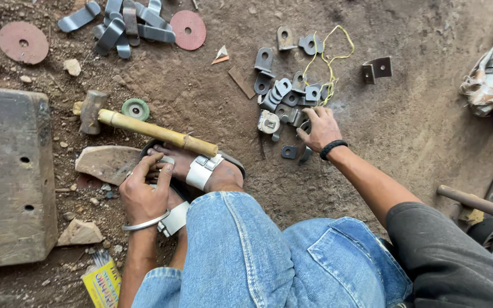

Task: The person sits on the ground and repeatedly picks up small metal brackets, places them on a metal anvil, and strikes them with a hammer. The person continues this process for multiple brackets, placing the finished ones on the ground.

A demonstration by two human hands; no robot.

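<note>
Far left of frame: a heavy grey metal block (9,177) with drilled holes lay on the dirt, a worn reddish grinding disc (23,42) above it in the upper left corner.

Upper left centre: a pile of bent grey metal straps (122,25), a second reddish disc (188,29) just beside it.

Left centre: a hammer (144,126) with a pale wooden handle lay slantwise, its head near a small green wheel (136,108) and its handle end resting across a sandalled foot (201,168). A flat stone (108,163) lay just left of the foot.

Lower left centre: the left hand (144,191), a metal bangle at the wrist, was bent with fingertips together by the toes; whether it pinched a small piece could not be told. A yellow printed packet (102,282) lay at the bottom edge.

Centre: a heap of small punched metal brackets (283,94), a loop of yellow string (331,60) trailing over it.

Right of centre: the right hand (319,130), a black band at the wrist, rested at the heap's lower right edge, fingers spread and touching the nearest brackets, clamped on none visibly. Loose brackets lay under the palm.

Upper right: a single folded bracket (377,69) lay well apart. Far right: a crumpled cloth bundle (489,82) and a wooden shaft (475,201).
</note>
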